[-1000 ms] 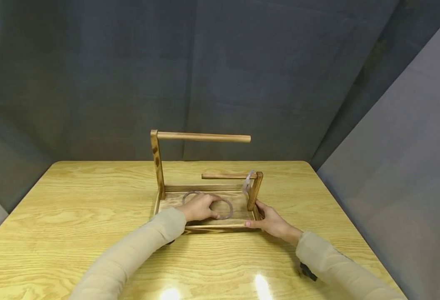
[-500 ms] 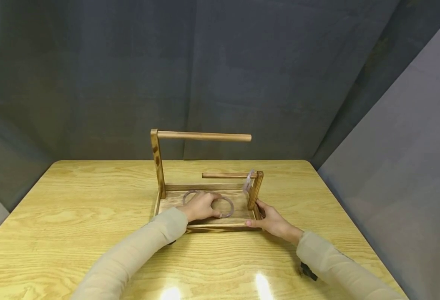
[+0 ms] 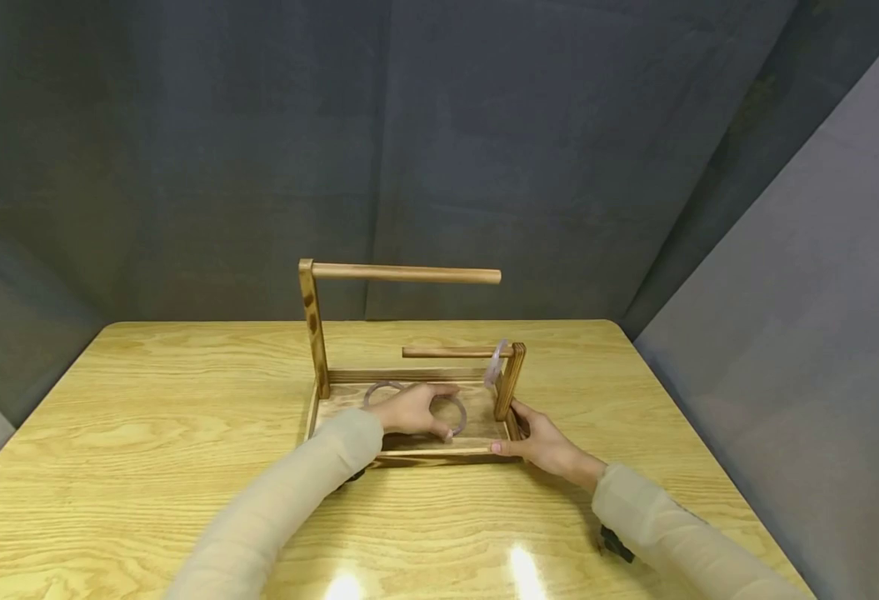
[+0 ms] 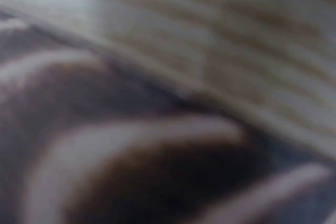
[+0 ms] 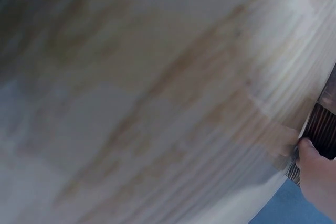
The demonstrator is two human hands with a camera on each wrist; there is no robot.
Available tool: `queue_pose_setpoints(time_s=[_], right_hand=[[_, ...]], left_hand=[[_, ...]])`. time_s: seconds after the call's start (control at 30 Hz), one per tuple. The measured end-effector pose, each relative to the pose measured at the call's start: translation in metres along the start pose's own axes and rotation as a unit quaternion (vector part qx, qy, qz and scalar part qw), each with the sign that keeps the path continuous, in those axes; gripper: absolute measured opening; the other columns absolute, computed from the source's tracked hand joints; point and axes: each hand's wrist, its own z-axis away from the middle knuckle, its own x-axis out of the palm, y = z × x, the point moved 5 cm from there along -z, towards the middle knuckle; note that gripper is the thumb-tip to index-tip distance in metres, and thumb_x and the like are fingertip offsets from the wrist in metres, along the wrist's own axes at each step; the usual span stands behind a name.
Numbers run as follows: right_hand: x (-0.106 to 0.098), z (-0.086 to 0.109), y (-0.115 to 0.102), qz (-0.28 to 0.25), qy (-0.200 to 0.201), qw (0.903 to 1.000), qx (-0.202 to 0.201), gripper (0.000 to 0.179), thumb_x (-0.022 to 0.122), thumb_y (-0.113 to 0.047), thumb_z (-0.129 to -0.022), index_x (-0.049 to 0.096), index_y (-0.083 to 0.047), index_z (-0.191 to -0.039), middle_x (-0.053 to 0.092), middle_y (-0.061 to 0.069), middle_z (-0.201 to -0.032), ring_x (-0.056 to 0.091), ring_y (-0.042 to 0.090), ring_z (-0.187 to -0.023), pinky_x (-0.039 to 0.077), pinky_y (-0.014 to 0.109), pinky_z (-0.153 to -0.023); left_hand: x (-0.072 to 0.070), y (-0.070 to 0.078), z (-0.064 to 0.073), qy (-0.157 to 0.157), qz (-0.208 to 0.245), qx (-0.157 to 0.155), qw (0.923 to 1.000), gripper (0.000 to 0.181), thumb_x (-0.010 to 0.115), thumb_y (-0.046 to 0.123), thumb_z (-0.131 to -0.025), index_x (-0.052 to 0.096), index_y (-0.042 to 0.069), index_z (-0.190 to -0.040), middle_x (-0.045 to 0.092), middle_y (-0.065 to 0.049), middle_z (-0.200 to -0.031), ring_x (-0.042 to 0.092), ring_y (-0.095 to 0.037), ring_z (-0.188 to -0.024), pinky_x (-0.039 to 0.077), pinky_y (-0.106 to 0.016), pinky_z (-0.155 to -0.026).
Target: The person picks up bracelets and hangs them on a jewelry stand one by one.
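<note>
A wooden rack (image 3: pixel 432 457) with a shallow tray base, two posts and two horizontal bars stands on the table. In its tray lie two thin translucent purplish rings, a left ring (image 3: pixel 384 385) and a right ring (image 3: pixel 461 414), both partly hidden. My left hand (image 3: pixel 409 408) is over them, thumb and fingers spread apart across the right ring. Another purplish ring (image 3: pixel 495 363) hangs on the lower bar (image 3: pixel 446 352) beside its post. My right hand (image 3: pixel 547 446) grips the tray's near right corner, thumb at the front rim. The left wrist view is badly blurred.
The upper bar (image 3: pixel 409 273) runs above the tray from the tall left post (image 3: pixel 315 329). The short right post (image 3: pixel 510 383) stands beside my right hand. A yellow wood-grain table (image 3: pixel 184 417) lies beneath, with dark cloth (image 3: pixel 439 167) behind it.
My left hand has shifted slightly to the right over the tray, its thumb now nearer the right ring's near edge. The rings and my right hand look unmoved.
</note>
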Motion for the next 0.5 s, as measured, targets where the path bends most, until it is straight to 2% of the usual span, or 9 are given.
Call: queue_pose_setpoints(time_s=[0.17,0.27,0.3,0.33,0.4,0.43,0.5], right_hand=[[0.0001,0.0004,-0.0012,0.005,0.000,1.0000,0.000,0.090,0.068,-0.021,-0.083,0.009,0.002,-0.146,0.013,0.025,-0.150,0.018,0.042,-0.135,0.026,0.054,-0.107],[0.0002,0.0010,-0.0015,0.009,-0.002,1.0000,0.003,0.091,0.068,-0.023,-0.083,0.008,0.002,-0.146,0.012,0.025,-0.150,0.018,0.042,-0.136,0.026,0.053,-0.107],[0.0003,0.0012,-0.0013,0.009,-0.003,0.9999,0.005,0.091,0.068,-0.023,-0.083,0.008,0.002,-0.146,0.012,0.025,-0.150,0.017,0.042,-0.136,0.026,0.053,-0.107],[0.0004,0.0014,-0.0011,0.008,-0.003,0.9999,0.006,0.092,0.068,-0.024,-0.083,0.007,0.002,-0.146,0.011,0.025,-0.150,0.017,0.042,-0.136,0.026,0.053,-0.107],[0.0004,0.0016,-0.0008,0.007,-0.005,0.9999,0.006,0.092,0.068,-0.024,-0.083,0.006,0.001,-0.146,0.011,0.024,-0.150,0.016,0.042,-0.136,0.026,0.054,-0.107],[0.0004,0.0017,-0.0006,0.005,-0.006,1.0000,0.006,0.092,0.068,-0.023,-0.083,0.006,0.001,-0.146,0.011,0.025,-0.150,0.016,0.042,-0.136,0.025,0.054,-0.107],[0.0000,0.0015,-0.0003,0.002,-0.005,1.0000,0.006,0.091,0.068,-0.022,-0.083,0.006,0.001,-0.146,0.011,0.025,-0.150,0.016,0.043,-0.136,0.025,0.054,-0.107]], left_hand=[[0.0042,0.0000,-0.0025,-0.005,-0.006,-0.009,0.9999,0.080,0.078,0.021,-0.072,0.038,0.009,-0.141,0.039,-0.005,-0.144,0.035,-0.020,-0.131,0.031,-0.034,-0.108],[0.0060,-0.0007,-0.0017,-0.014,0.007,-0.021,0.9997,0.080,0.078,0.014,-0.071,0.038,0.010,-0.141,0.038,-0.008,-0.144,0.058,-0.021,-0.099,0.047,-0.033,-0.090],[0.0066,-0.0007,-0.0014,-0.018,0.011,-0.024,0.9995,0.080,0.077,0.012,-0.072,0.038,0.011,-0.141,0.037,-0.008,-0.145,0.060,-0.022,-0.087,0.050,-0.034,-0.083],[0.0068,-0.0004,-0.0011,-0.021,0.008,-0.027,0.9994,0.079,0.076,0.010,-0.072,0.038,0.011,-0.141,0.036,-0.008,-0.145,0.059,-0.022,-0.086,0.050,-0.032,-0.080],[0.0072,0.0006,-0.0009,-0.027,-0.001,-0.025,0.9993,0.077,0.075,0.008,-0.073,0.039,0.012,-0.141,0.034,-0.007,-0.146,0.061,-0.024,-0.093,0.050,-0.034,-0.084],[0.0071,0.0016,-0.0011,-0.029,-0.008,-0.023,0.9993,0.076,0.075,0.008,-0.073,0.039,0.011,-0.141,0.033,-0.006,-0.147,0.057,-0.023,-0.107,0.047,-0.035,-0.092],[0.0068,0.0032,-0.0017,-0.033,-0.023,-0.018,0.9990,0.075,0.074,0.007,-0.074,0.039,0.011,-0.140,0.031,-0.004,-0.148,0.038,-0.024,-0.130,0.034,-0.037,-0.107]])
